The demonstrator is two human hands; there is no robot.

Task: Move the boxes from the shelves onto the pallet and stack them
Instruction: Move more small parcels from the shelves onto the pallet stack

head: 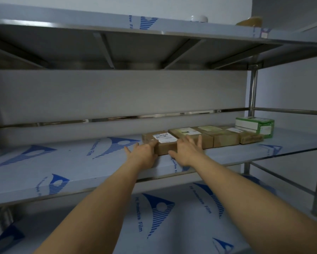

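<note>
1. Nearest the camera, along the front edge of the lower shelf [172, 226]: lying flat under blue-printed protective film, crossed by two bare forearms reaching forward.
2. Above it, toward the front edge of the middle shelf [62, 165]: carrying the same printed film, bearing both hands and the row of boxes.
3. Left of the nearest box: left hand [143, 154] lying with fingers straight and spread, pressing against the left end of the brown box [163, 143], not curling round it.
4. Right of that end: right hand [187, 151] reaching with fingers straight and relaxed, fingertips lying over the front face where the brown box meets the second brown box [192, 135]; gripping nothing.
5. Mid-depth on the middle shelf: brown box sitting flat with a white label on top, leftmost of the row.
6. Running right toward the shelf's right edge: second brown box, third brown box [220, 136] and fourth brown box [247, 135] lying side by side, touching, each labelled on top.
7. Near the far right corner: green and white box [256, 125] standing just behind the fourth brown box.
8. Farthest and highest, on the top shelf [117, 19]: white round object [199, 18] and yellowish object [249, 22] showing partly over the edge, too blurred for naming.
</note>
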